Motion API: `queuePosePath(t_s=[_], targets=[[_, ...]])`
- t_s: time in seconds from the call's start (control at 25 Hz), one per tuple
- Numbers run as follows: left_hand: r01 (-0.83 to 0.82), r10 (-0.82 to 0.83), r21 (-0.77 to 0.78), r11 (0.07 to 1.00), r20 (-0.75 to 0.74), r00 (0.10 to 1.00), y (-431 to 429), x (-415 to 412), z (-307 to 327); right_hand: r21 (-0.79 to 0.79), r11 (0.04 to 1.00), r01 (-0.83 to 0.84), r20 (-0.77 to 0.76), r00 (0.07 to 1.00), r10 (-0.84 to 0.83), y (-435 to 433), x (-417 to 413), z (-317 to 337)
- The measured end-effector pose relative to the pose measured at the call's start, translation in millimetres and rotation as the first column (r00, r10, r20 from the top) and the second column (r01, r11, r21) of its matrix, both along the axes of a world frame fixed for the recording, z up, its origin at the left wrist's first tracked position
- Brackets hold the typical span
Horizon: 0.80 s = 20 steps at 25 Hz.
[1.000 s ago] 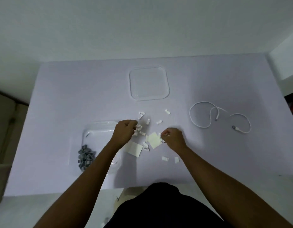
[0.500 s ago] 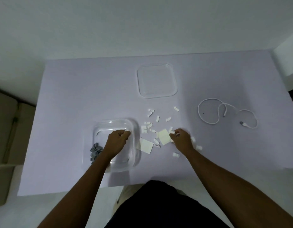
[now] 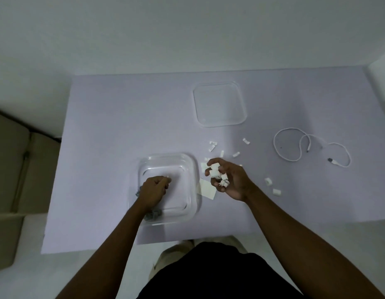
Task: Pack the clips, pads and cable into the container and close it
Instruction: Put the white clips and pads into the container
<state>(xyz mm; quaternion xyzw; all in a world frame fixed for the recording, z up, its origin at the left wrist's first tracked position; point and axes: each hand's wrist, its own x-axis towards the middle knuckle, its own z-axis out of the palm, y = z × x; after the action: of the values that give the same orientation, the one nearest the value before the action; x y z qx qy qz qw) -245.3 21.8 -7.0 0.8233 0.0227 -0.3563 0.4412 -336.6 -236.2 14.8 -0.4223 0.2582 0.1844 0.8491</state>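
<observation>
The pale lilac table (image 3: 113, 130) fills most of my view, and I take the clear container (image 3: 192, 169) on it as my landmark. My left forearm covers the container's near-left part, so the grey clips (image 3: 153, 215) inside show only as small dark bits beside my wrist and under my arm; how many there are I cannot tell.

The container is square with rounded corners, see-through, and open. Its lid (image 3: 219, 104) lies flat well beyond the container and to the right. The white cable (image 3: 299, 147) lies in loose loops far to the right of the container, with both plugs showing.

My left hand (image 3: 153, 190) is over the container's floor, curled into a loose fist with something small and white pinched at the fingertips; it is too small to name. My right hand (image 3: 229, 180) is just right of the container, palm up and cupped around a bunch of white clips (image 3: 218, 176). Half a second ago that hand lay knuckles-up on the table.

Two pale square pads (image 3: 207, 189) lie just beside the container's right wall, partly under my right hand. A few loose white clips (image 3: 236, 154) lie scattered beyond and to the right of that hand.
</observation>
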Motion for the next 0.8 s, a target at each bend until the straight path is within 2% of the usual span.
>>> queuePosePath(t_s=[0.12, 0.2, 0.32, 0.4, 0.48, 0.56, 0.6, 0.68, 0.8], targets=[[-0.084, 0.085, -0.029, 0.996, 0.012, 0.996, 24, 1, 6, -0.180, 0.972, -0.153, -0.017, 0.988, 0.153, 33, 24, 9], [-0.126, 0.128, -0.040, 0.991, 0.029, 0.991, 39, 0, 8, -0.327, 0.900, -0.288, -0.032, 0.955, 0.294, 58, 36, 14], [-0.189, 0.193, -0.040, 0.981, 0.141, 0.971, 58, -5, 9, -0.475, 0.749, -0.461, -0.082, 0.871, 0.484, 90, 50, 12], [-0.278, 0.285, -0.061, 0.959, 0.186, 0.940, 68, -6, 10, -0.608, 0.522, -0.599, -0.143, 0.729, 0.670, 109, 57, 1], [-0.344, 0.356, -0.097, 0.934, 0.176, 0.918, 76, -7, 11, -0.724, 0.177, -0.667, -0.247, 0.489, 0.836, 125, 61, -17], [-0.357, 0.372, -0.113, 0.927, 0.168, 0.913, 79, -8, 12, -0.747, -0.156, -0.647, -0.400, 0.249, 0.882, 135, 61, -33], [-0.354, 0.369, -0.111, 0.928, 0.170, 0.914, 81, -9, 11, -0.728, -0.264, -0.633, -0.462, 0.167, 0.871, 138, 61, -40], [-0.345, 0.357, -0.097, 0.934, 0.181, 0.916, 85, -10, 9, -0.691, -0.382, -0.614, -0.529, 0.071, 0.845, 142, 61, -47], [-0.327, 0.339, -0.092, 0.941, 0.214, 0.916, 87, -10, 6, -0.684, -0.459, -0.567, -0.556, -0.001, 0.831, 139, 60, -49]])
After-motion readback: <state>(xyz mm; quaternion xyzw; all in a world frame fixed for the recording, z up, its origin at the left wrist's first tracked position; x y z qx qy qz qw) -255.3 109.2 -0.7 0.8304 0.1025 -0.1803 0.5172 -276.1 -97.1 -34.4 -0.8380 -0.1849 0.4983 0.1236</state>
